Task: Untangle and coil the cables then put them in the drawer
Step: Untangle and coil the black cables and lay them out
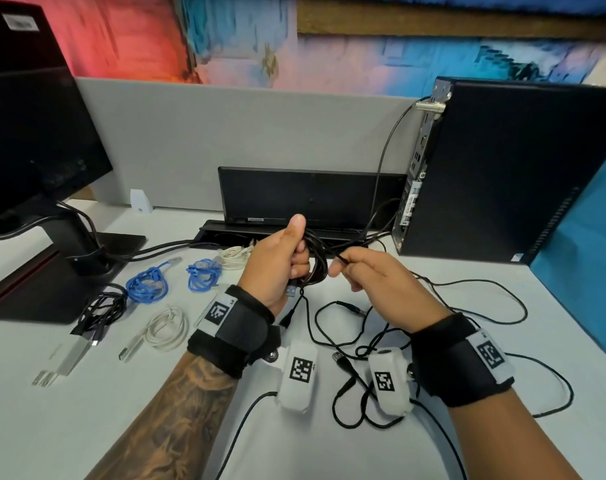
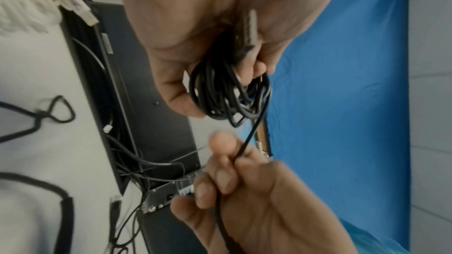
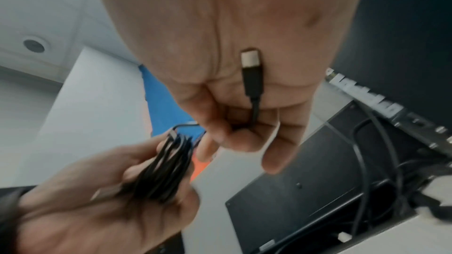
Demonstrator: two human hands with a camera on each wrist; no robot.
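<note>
Gripping the black cable coil in my left hand, right hand pinching its tail, I risk loops springing loose if tension slips.

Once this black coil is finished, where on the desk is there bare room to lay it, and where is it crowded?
Bare desk lies near the front left corner, below the white coil and the charger plug. A smaller bare strip sits behind the blue coils, before the grey partition. Crowded: loose black cables sprawl under both hands, out to the computer tower.
</note>
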